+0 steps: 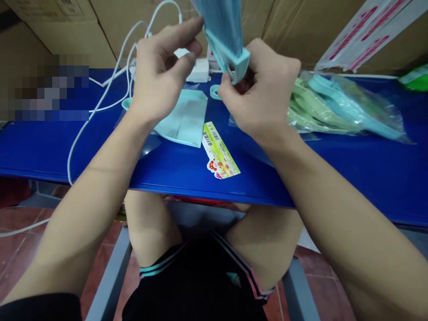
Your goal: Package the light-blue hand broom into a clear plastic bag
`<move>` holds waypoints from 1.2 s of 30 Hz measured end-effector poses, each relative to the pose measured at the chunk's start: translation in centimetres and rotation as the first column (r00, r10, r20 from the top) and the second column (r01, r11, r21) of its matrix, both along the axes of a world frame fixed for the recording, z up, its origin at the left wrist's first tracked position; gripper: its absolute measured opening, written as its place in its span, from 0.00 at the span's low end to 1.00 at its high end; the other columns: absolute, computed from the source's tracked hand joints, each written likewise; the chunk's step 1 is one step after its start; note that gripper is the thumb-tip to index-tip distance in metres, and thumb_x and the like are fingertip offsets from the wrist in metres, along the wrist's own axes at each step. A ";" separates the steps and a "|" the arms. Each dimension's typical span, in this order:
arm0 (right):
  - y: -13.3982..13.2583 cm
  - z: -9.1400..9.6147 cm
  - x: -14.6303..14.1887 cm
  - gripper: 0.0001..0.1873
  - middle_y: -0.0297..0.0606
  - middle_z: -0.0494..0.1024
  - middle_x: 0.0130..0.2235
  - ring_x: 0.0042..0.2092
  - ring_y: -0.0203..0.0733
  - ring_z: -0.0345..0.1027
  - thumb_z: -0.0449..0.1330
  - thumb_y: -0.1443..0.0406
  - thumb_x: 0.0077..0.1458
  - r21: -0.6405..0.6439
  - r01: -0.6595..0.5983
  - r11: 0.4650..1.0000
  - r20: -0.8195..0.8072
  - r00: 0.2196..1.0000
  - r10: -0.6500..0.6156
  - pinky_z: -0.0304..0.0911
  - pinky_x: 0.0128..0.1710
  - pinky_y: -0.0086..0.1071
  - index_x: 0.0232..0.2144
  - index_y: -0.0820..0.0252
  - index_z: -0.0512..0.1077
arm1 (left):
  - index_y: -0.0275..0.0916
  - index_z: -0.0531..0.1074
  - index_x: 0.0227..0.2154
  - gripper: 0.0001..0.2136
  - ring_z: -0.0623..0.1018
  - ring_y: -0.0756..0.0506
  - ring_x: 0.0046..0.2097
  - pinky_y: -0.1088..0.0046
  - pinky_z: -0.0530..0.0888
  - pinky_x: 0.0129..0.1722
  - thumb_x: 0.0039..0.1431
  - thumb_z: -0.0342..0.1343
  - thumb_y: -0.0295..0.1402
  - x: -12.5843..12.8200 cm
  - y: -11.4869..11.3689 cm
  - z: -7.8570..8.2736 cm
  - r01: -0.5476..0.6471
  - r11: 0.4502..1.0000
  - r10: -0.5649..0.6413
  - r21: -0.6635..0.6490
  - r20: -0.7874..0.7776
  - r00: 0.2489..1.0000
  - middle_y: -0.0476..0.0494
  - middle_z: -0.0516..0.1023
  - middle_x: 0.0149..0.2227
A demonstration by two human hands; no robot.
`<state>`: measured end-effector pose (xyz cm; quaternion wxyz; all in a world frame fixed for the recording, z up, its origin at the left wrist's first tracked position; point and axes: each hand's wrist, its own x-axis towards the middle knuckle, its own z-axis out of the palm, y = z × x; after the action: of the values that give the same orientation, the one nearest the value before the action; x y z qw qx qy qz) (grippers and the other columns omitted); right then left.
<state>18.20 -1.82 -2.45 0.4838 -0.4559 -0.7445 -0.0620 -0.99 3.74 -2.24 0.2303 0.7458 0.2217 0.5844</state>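
The pale blue plastic piece (222,33) is held up above the far edge of the blue worktop (167,165), its end running out of view at the top. The right hand (259,93) has a closed grip on its lower end. The left hand (160,71) is half open, its fingertips (199,21) at the piece's edge; whether that grip bears any weight is hard to tell. Below lie a flat pale blue pouch (182,118), a printed label (219,151) and a small ring (214,91). If the left hand's light contact slips, the piece could swing into the white cable (100,120) or drop among these small things. A bumped plastic bag (337,107) could slide towards the right end.
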 end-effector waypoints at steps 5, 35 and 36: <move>0.7 -0.9 -0.3 0.11 0.26 0.62 0.23 0.25 0.36 0.55 0.59 0.69 0.51 0.047 -0.065 0.997 -0.173 0.982 0.072 0.57 0.31 0.33 0.29 0.51 0.59 | 0.35 0.71 0.64 0.31 0.80 0.44 0.50 0.68 0.77 0.44 0.58 0.46 0.18 0.0 -0.5 -0.3 -0.136 0.960 0.207 0.243 -0.292 0.934 0.43 0.80 0.47; 1.2 -1.3 -1.7 0.14 0.26 0.67 0.25 0.27 0.32 0.58 0.63 0.75 0.51 -0.032 -0.329 0.944 -0.506 0.820 0.269 0.58 0.28 0.29 0.26 0.54 0.65 | 0.37 0.81 0.33 0.08 0.70 0.53 0.32 0.70 0.66 0.36 0.55 0.68 0.18 -0.5 -0.5 1.1 -0.382 0.921 0.389 0.074 -0.200 0.899 0.48 0.78 0.35; 1.2 -1.3 -1.7 0.13 0.26 0.67 0.25 0.27 0.32 0.58 0.63 0.75 0.51 -0.022 -0.338 0.941 -0.511 0.813 0.280 0.57 0.28 0.29 0.26 0.54 0.65 | 0.37 0.81 0.32 0.08 0.70 0.54 0.31 0.71 0.65 0.34 0.54 0.68 0.17 -0.4 -0.6 1.2 -0.362 0.932 0.361 0.032 -0.180 0.915 0.48 0.78 0.34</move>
<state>16.49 -0.58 -3.77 0.6374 -0.3556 -0.6596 0.1794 -1.37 3.15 -1.04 0.0977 0.7422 0.3763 0.5459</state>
